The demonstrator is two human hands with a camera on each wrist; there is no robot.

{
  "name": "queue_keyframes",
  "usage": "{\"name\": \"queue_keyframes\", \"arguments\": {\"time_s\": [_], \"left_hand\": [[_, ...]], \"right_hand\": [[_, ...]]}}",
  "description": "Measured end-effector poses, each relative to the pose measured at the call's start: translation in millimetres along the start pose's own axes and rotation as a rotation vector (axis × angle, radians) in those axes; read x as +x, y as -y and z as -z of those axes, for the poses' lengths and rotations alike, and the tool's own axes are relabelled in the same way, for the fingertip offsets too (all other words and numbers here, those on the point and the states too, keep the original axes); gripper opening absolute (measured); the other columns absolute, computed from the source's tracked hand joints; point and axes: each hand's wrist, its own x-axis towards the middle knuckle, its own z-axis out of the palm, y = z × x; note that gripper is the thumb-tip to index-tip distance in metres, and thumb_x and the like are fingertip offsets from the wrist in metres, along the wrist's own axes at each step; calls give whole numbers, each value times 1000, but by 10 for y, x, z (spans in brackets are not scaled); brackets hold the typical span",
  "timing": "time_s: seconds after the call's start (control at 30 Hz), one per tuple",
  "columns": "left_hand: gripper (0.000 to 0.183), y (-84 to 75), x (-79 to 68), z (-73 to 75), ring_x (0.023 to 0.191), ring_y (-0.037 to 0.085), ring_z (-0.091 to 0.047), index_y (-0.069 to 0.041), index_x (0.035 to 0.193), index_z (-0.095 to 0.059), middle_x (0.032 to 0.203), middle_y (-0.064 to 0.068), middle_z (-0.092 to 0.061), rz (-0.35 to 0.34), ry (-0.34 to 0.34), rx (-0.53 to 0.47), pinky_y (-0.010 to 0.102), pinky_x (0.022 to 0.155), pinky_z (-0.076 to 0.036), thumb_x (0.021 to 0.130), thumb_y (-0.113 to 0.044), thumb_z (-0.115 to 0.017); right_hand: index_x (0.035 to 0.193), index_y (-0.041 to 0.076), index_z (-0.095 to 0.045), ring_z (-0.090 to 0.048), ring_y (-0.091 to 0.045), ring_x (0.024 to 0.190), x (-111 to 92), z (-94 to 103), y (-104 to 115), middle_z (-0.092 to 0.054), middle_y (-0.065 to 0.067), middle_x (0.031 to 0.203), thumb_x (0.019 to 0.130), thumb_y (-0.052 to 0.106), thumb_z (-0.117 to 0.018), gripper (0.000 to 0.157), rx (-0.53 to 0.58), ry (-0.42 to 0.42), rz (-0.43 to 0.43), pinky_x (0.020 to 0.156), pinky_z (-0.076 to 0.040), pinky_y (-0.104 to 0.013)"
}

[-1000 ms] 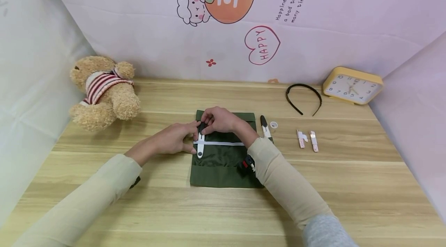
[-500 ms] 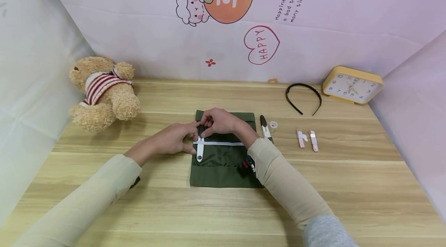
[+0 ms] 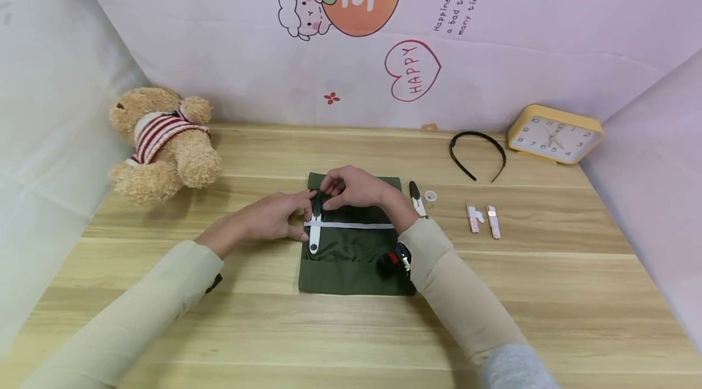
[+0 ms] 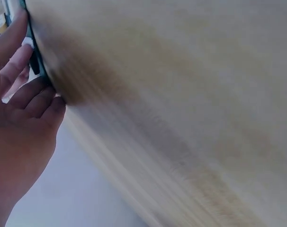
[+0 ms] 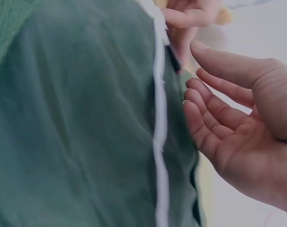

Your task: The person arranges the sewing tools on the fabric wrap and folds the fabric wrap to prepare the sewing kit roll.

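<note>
A dark green cloth organizer (image 3: 351,277) lies spread on the table, crossed by a white elastic band (image 3: 356,226). Under the band, along the organizer's left side, sits a slim white tool (image 3: 315,239) with a black end and a dark dot near its bottom. My left hand (image 3: 274,216) touches the organizer's left edge, index finger and thumb spread beside the tool. Just right of the black end hovers my right hand (image 3: 359,188). Its fingers (image 5: 205,97) are loosely bent and hold nothing in the right wrist view.
A similar black-and-white tool (image 3: 415,197) and a small white ring (image 3: 430,196) lie right of the organizer. Farther right are two small pinkish-white pieces (image 3: 493,222), a black headband (image 3: 477,139) and a yellow clock (image 3: 555,134). A teddy bear (image 3: 164,145) lies at the back left.
The white tool slid slightly towards me under the band. My right hand then let go of its black end and moved a little up and right. My left hand stayed put.
</note>
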Motion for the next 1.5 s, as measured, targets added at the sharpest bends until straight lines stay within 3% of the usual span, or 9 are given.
{"name": "queue_keyframes", "arguments": {"time_s": [0.2,0.33,0.47,0.67,0.87,1.03,1.3,1.5], "left_hand": [[14,2,5,39,70,15,-48,-18,93,-66,155,19,-43,-13,-21,27,39,82,-45,92,-26,-78],[12,-4,17,36,105,26,-62,-20,90,-67,148,16,-53,-26,-76,38,43,92,-47,95,-26,-75],[10,-32,39,25,133,34,-52,-18,93,-68,144,15,-57,-53,-106,55,49,106,-43,95,-25,-74],[18,-71,94,3,135,31,-50,-14,107,-71,143,10,-58,-86,-123,85,48,111,-39,97,-28,-72],[24,-91,132,-17,136,30,-49,-11,113,-72,143,11,-58,-114,-96,83,49,112,-38,97,-29,-72],[31,-87,150,-35,140,31,-45,-10,118,-72,148,12,-54,-130,-72,93,49,115,-34,97,-31,-72],[44,-148,143,-55,149,34,-30,-5,131,-66,154,17,-45,-87,13,48,49,119,-27,97,-33,-71],[45,-160,120,-92,152,35,-20,-7,132,-65,158,17,-40,-57,9,19,51,120,-22,95,-32,-74]], "right_hand": [[122,-4,-64,-64,-25,101,-212,181,15,-67,-17,114,92,11,-76,36,17,-102,32,91,-53,-38],[123,-4,-64,-63,-25,103,-388,302,-1,-67,-18,114,93,12,-75,36,12,-155,33,93,-52,-42],[124,-3,-63,-63,-25,108,-570,412,-42,-65,-19,118,94,14,-75,37,25,-191,28,95,-51,-45],[123,-3,-63,-61,-29,111,-843,560,-127,-63,-22,121,95,14,-74,34,34,-245,32,96,-48,-48],[125,-2,-63,-60,-29,115,-1098,704,-258,-62,-22,125,97,16,-72,35,22,-307,-8,97,-49,-46],[124,-3,-63,-60,-28,115,-1255,770,-352,-62,-23,124,96,16,-73,34,27,-335,-35,94,-50,-35],[126,-5,-62,-58,-30,116,-1444,782,-496,-61,-22,125,97,18,-72,39,18,-360,-112,94,-49,-34],[129,-4,-60,-56,-35,124,-1554,756,-567,-59,-22,131,97,19,-72,42,38,-385,-164,92,-50,-30]]}}
